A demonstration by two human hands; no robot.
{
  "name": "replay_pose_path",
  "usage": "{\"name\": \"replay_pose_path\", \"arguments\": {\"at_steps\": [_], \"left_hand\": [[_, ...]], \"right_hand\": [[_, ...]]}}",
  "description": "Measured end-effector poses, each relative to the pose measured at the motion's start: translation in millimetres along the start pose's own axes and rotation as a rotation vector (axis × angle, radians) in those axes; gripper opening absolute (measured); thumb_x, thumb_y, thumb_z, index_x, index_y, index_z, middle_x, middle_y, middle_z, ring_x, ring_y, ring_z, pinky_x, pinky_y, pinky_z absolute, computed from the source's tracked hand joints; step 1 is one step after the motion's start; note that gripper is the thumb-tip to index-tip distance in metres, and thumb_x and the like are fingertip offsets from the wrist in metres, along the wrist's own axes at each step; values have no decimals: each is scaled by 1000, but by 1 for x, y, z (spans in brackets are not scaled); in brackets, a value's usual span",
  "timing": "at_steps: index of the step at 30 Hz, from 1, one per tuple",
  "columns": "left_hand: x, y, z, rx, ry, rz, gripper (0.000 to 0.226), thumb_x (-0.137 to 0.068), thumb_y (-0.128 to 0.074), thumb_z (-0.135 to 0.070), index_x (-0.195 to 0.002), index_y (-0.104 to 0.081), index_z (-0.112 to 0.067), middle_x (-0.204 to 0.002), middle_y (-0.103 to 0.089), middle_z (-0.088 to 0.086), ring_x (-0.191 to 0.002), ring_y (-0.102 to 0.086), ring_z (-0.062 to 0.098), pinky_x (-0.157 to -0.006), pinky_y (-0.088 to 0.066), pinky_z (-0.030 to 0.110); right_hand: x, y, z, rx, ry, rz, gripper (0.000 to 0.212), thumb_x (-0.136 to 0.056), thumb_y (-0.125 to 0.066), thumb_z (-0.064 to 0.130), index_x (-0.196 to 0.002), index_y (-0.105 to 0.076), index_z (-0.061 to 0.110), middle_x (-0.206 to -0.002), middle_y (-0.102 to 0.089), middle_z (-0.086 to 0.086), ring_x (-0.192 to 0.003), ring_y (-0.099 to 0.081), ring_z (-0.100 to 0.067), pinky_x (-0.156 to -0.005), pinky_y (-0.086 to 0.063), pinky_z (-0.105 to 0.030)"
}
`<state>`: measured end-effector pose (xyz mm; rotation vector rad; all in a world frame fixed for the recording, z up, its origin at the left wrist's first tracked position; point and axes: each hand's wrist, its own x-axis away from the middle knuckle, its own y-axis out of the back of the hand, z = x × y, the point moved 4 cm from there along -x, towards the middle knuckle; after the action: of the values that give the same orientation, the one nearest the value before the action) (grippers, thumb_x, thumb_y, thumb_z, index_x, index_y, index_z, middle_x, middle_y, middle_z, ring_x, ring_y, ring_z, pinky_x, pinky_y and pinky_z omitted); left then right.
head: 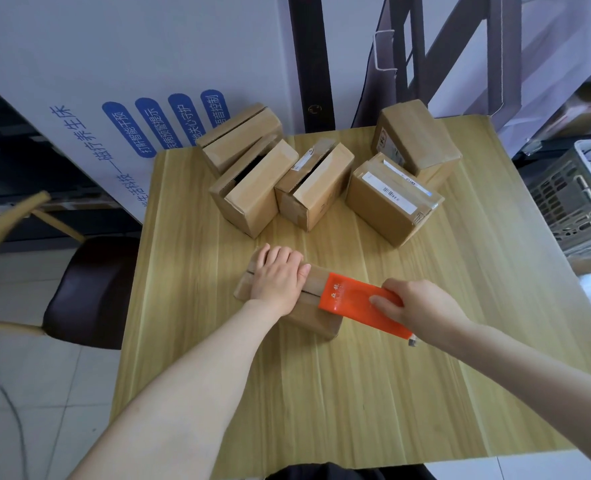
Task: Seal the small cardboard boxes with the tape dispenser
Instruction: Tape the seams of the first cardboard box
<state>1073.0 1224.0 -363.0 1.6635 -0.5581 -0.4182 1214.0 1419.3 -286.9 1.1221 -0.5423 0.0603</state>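
Pressing left hand (280, 282) flat on small box (309, 322); right hand (422, 306) gripping orange tape dispenser (353, 297) on box top.

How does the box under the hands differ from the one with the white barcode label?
The box under the hands lies near the person, pressed by the left hand; the labelled box stands farther back, untouched. The first has the orange tape dispenser, gripped by the right hand, on its top seam; the labelled box bears a barcode sticker. Both are small brown cardboard.
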Motion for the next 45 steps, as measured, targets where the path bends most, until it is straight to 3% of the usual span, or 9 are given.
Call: {"name": "replay_pose_path", "arguments": {"at_steps": [3, 7, 11, 14, 17, 31, 45], "left_hand": [[0, 1, 0, -26, -6, 15, 47, -98, -13, -45, -103, -54, -23, -109, -55, -5, -111, -45, 18, -115, -16, 40], [-1, 3, -2, -58, -11, 19, 42, -100, -19, -42, -103, -56, -22, -108, -56, -3, -108, -46, 20, -111, -22, 38], [2, 4, -4, -80, 1, -3, 37, -101, -25, -35, -105, -58, -19, -107, -59, -2, -105, -49, 20, -104, -30, 34], [-1, -1, -24, 21, -116, 58, 32, -100, -28, -30, -104, -59, -20, -107, -62, -3, -104, -52, 19, -101, -31, 33], [-4, -3, -37, 24, -154, 63, 41, -101, -22, -33, -101, -61, -22, -103, -64, -5, -101, -53, 19, -99, -30, 33], [-5, -8, -32, 7, -169, 60, 48, -98, -16, -44, -96, -59, -22, -98, -60, -7, -97, -49, 18, -90, -31, 32], [-4, -10, -30, 30, -173, 19, 48, -99, -16, -44, -91, -58, -22, -93, -59, -7, -91, -48, 18, -88, -31, 33]], "right_hand": [[10, -1, -17, -8, -33, 8, 33, -95, -44, 54, -88, -58, 25, -66, -64, 3, -43, -62, -10, -50, -51, -30], [9, -3, -16, 64, -25, -20, 33, -95, -41, 55, -83, -54, 27, -59, -59, 6, -41, -61, -9, -40, -36, -21], [1, -1, -14, 71, -20, -17, 35, -96, -40, 55, -87, -58, 26, -63, -63, 4, -35, -59, -6, -41, -43, -21], [-2, -1, -8, 48, 1, -1, 37, -97, -39, 54, -89, -59, 24, -66, -63, 4, -37, -61, -8, -45, -50, -24], [-5, 0, -5, 18, 9, 12, 37, -97, -40, 53, -90, -60, 23, -66, -62, 4, -37, -62, -9, -51, -56, -29], [22, 8, -34, -3, -9, 40, 32, -96, -48, 50, -97, -62, 21, -74, -66, 1, -48, -53, -4, -65, -55, -35], [39, 6, -65, 6, -16, 31, 26, -95, -50, 48, -93, -59, 24, -61, -58, 5, -50, -56, -7, -63, -55, -35]]}}
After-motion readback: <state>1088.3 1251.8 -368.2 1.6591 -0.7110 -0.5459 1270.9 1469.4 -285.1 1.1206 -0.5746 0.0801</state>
